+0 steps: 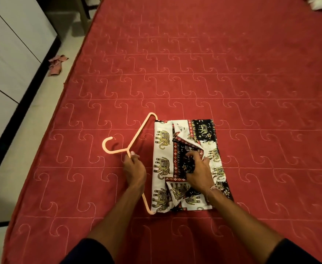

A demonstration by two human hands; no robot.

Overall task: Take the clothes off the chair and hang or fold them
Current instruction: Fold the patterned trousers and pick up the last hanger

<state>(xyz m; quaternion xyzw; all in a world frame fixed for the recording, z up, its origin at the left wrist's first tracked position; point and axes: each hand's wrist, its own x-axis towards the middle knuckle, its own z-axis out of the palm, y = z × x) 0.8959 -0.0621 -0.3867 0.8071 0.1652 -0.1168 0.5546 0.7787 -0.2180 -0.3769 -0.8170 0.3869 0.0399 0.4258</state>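
Hanging white-and-black elephant-print cloth garment (186,164) on red quilted mattress (232,73) | left hand (134,171) gripping peach plastic hanger (131,149) at garment's left edge | right hand (199,171) pinching garment's fold | lifting, hanging left

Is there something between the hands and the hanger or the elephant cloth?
Nothing visible. The left hand already grips the hanger near its neck, and the right hand rests on the folded elephant cloth that lies over the hanger's bar.
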